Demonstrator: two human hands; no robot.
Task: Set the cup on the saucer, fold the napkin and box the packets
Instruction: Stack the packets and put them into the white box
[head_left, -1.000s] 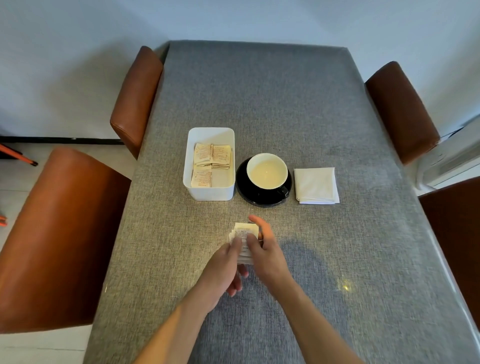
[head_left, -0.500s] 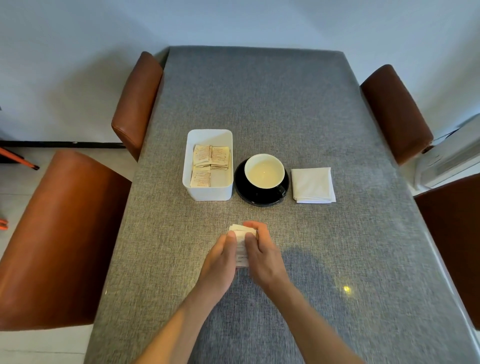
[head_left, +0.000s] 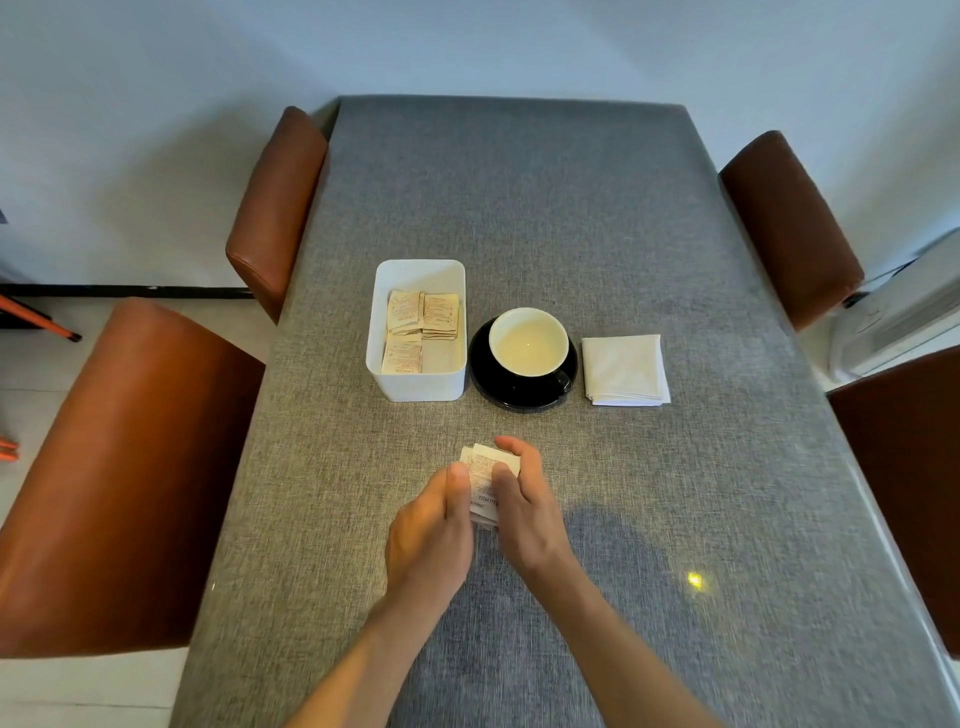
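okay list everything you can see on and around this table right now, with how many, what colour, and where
table: one, grey cloth top, centre of view
box: one, white, left of the saucer
packets in box: several, beige, exact count unclear
saucer: one, black, between box and napkin
cup: one, cream inside, on the saucer
napkin: one, white, folded, right of the saucer
packets in hands: small stack, pale, near table edge
chairs: four, brown, two each side
white appliance: one, far right
left hand: holding the stack
right hand: holding the stack
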